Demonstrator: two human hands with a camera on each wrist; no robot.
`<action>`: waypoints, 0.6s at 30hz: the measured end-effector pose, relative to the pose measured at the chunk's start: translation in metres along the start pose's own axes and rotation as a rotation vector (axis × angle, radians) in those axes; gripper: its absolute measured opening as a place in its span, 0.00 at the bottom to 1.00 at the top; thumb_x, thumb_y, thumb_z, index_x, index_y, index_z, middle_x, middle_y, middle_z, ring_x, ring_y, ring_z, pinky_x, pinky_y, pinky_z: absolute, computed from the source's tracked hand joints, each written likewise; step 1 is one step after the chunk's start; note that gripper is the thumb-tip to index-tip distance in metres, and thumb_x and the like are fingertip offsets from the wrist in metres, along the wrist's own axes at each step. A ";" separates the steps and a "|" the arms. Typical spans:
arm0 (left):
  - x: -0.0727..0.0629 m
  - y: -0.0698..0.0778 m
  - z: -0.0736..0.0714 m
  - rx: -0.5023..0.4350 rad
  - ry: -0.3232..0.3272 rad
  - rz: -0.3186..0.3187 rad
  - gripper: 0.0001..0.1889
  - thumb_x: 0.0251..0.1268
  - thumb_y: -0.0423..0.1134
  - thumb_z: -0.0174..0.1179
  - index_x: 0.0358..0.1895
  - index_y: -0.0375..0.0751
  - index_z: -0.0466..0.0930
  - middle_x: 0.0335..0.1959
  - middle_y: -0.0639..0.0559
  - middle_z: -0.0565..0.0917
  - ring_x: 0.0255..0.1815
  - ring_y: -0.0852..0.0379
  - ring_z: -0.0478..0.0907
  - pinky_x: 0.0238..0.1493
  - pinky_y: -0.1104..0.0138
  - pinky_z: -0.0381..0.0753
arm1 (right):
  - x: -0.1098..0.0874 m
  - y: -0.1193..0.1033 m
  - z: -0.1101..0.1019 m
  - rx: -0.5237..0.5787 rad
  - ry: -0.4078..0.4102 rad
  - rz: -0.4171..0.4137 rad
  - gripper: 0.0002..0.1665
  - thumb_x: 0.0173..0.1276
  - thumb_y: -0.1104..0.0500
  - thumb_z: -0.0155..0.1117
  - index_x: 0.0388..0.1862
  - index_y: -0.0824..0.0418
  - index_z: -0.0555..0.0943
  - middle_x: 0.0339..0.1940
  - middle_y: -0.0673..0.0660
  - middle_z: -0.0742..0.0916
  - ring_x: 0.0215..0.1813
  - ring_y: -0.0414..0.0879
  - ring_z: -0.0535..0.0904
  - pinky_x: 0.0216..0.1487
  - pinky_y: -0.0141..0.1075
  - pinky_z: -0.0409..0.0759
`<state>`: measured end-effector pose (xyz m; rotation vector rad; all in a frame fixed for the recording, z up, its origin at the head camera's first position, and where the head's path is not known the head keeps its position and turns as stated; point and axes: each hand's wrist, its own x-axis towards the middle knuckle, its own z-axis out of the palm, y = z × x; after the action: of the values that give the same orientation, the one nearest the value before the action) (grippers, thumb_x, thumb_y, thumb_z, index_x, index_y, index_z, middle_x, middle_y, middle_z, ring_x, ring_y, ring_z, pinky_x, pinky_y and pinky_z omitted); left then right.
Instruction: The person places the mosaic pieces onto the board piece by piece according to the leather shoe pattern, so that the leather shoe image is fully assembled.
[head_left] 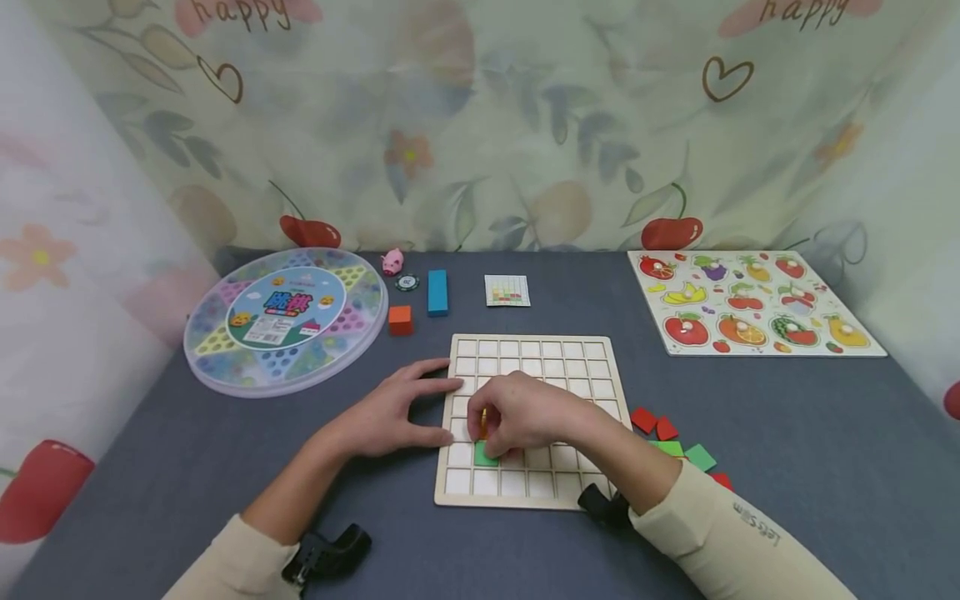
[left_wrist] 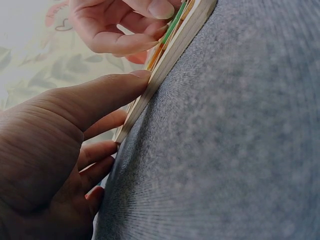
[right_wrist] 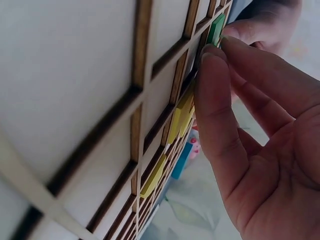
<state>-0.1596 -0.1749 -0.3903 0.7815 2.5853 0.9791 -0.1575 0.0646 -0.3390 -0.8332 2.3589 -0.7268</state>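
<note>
**Now, a gridded board [head_left: 540,485] beneath your right grip [head_left: 525,408]**

Your left grip [head_left: 393,412] is spread at the board's left edge. Loose tiles [head_left: 667,429] lie right of your right grip, which pinches a green tile [head_left: 483,456] at one square, near your left thumb.

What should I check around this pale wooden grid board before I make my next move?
1. Pale wooden grid board steadied: ok, the left hand is at its left edge.
2. Green square tile released: not ok, the right hand has its fingertips on it.
3. That tile flat in its cell: cannot tell, fingers hide part of it.
4. Small white card with a coloured grid uncovered: ok, it lies beyond the board.
5. Loose red tiles and loose green tiles on hand: ok, several lie right of the board.
6. Filled cells match the card: cannot tell, the right hand covers some.
</note>
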 end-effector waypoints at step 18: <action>0.001 0.001 0.000 -0.002 -0.012 -0.017 0.37 0.63 0.53 0.72 0.76 0.52 0.72 0.83 0.47 0.59 0.81 0.37 0.55 0.74 0.35 0.59 | -0.036 0.023 -0.031 0.104 -0.019 -0.044 0.07 0.66 0.68 0.68 0.38 0.57 0.88 0.30 0.50 0.85 0.29 0.45 0.80 0.32 0.37 0.81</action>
<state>-0.1597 -0.1741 -0.3894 0.7619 2.5756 0.9693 -0.1618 0.1140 -0.3204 -0.8453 2.2716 -0.8486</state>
